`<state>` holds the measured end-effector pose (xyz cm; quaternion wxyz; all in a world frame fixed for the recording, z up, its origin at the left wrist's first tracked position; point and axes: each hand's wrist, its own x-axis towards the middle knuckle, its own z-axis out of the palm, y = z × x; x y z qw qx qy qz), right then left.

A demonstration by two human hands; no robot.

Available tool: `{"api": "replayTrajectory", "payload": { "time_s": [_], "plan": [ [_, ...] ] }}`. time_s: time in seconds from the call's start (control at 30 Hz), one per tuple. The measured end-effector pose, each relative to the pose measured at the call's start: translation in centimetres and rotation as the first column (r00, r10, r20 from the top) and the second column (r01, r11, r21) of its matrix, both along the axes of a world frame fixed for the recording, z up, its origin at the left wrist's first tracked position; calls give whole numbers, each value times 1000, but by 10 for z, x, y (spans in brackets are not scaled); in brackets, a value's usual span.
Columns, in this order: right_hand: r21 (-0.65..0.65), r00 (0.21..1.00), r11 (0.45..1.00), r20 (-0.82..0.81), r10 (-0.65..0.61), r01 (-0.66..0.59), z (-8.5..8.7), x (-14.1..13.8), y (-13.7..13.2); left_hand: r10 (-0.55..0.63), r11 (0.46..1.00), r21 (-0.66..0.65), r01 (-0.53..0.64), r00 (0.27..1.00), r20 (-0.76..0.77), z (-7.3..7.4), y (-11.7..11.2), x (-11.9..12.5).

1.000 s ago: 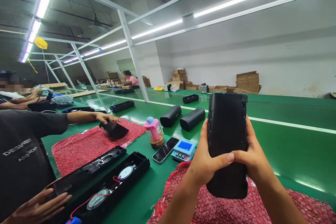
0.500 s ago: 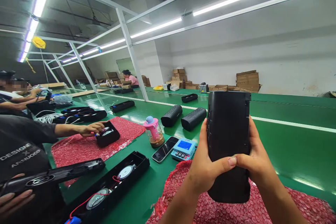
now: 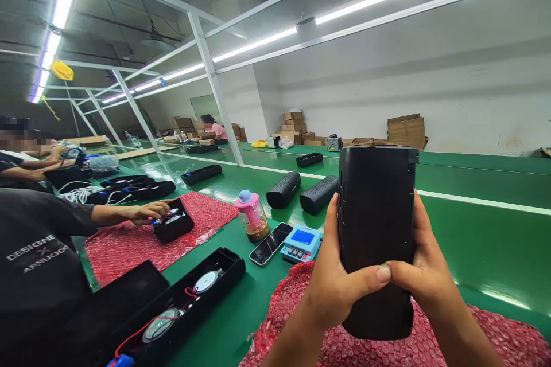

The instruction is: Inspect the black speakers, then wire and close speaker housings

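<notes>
Upright in front of me is a black speaker case [image 3: 376, 218], its smooth face toward me. My left hand [image 3: 340, 281] grips its left side, and my right hand [image 3: 424, 264] wraps round the right side. Both thumbs press on the near face and meet near its middle; most other fingers are hidden behind. Red bubble wrap [image 3: 365, 350] lies on the green table below. To the left lies an open speaker shell [image 3: 215, 275] with round drivers and red wires. A blue tester [image 3: 302, 243] with a screen sits beside a phone [image 3: 271, 244].
A pink-topped cup [image 3: 253, 215] stands behind the phone. Two black speakers [image 3: 318, 194] rest farther back. At left, a co-worker's hand [image 3: 150, 212] works in another shell [image 3: 173, 222] on red bubble wrap [image 3: 210, 212]. Cardboard boxes [image 3: 406, 133] line the wall.
The speaker case in my hands has come slightly closer and lower. At left, the long black part in the co-worker's other hand has swung down, and a dark panel shows there.
</notes>
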<state>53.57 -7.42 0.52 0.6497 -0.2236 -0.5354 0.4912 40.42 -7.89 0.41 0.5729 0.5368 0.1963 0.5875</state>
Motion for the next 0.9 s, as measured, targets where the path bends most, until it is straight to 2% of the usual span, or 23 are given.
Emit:
{"api": "replayTrajectory", "payload": {
  "time_s": [0.43,0.9],
  "plan": [
    [73,1000,997,-6,-20,20,-5,-3,-2,-23,999,38,22,1000,16,2,-3,-1],
    [8,1000,1000,23,9,-9,1,-2,-6,5,999,32,-4,1000,-16,2,-5,-2]
  ]
}}
